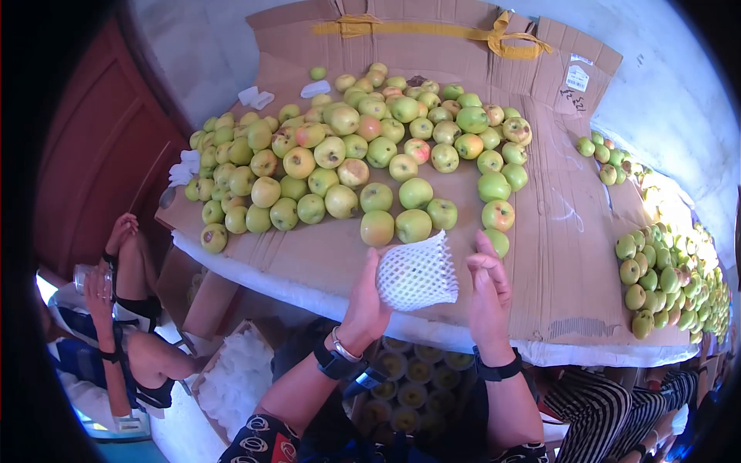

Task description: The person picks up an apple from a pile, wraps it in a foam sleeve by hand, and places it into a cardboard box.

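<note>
Foam net (417,272), one, white: lay in the left hand (367,302), just above the front edge of the table. Whether an apple sat inside it could not be told.

Other items, largest first:

Table (285,292), one, edged in white and topped with cardboard (540,289). The cardboard rose at the back in one upright panel (440,58), crossed by yellow tape (417,30).

Main heap of apples (340,154), one, green to yellow with some red blush; overlapping, too many for an exact count. Five apples (413,225) stood together at its front, and one small apple (317,72) lay apart at the back.

Second heap of apples (656,278), one, at the right; likewise uncountable.

Seated person (150,359), one, at the left, with a clear vessel (81,276) in one hand.

Striped trousers (590,409), at the lower right; number of wearers not clear.

Box of white foam (238,378), one, below the table at the left.

Crate (413,374), one, below the table between the forearms, with rows of round items partly hidden.

Right hand (488,289), one, fingers raised and loosely curled, nothing seen in it; apart from the net, near one green apple (498,244).

Dark wristbands (498,368), two, one per wrist.

Paper label (577,76), one, on the panel.

Silver bracelet (344,347), one, on the left wrist.
</note>
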### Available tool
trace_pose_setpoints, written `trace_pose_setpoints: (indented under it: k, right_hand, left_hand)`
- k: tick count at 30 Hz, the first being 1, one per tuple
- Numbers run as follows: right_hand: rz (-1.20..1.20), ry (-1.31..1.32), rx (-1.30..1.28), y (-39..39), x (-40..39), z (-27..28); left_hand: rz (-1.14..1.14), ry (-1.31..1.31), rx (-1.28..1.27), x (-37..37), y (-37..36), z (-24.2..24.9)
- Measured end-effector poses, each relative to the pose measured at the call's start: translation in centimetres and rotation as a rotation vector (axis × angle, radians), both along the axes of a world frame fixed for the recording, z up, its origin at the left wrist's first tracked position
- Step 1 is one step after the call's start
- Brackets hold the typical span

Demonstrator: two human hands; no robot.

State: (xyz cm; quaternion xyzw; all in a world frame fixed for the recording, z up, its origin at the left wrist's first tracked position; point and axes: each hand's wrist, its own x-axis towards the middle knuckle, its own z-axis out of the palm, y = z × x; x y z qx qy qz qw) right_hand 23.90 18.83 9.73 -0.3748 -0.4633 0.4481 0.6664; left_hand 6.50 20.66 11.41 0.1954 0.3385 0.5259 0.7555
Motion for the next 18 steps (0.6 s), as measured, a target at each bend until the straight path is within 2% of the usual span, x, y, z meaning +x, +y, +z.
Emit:
trace_pose_setpoints:
  k: [4, 6, 8, 11, 18]
  right_hand:
    - [0.061, -0.097, -0.107, -0.9, 0.2, 0.5]
    - [0.218, 0.049, -0.167, -1.0, 0.3, -0.1]
    - [0.215, 0.002, -0.109, -0.8, 0.7, -1.2]
    - [0.194, -0.074, -0.047, -0.9, 1.0, -0.8]
    - [0.148, -0.266, -0.037, -1.5, 0.5, 0.1]
  left_hand:
    - [-0.099, -0.015, 0.018, 0.6, -0.3, -0.6]
    - [-0.146, 0.011, 0.050, 0.6, -0.4, -0.6]
    - [-0.161, 0.152, 0.146, 1.2, -0.8, -0.2]
    - [-0.157, 0.063, 0.084, 1.8, -0.8, 0.1]
    - [-0.155, 0.181, 0.113, 2.5, -1.0, -0.7]
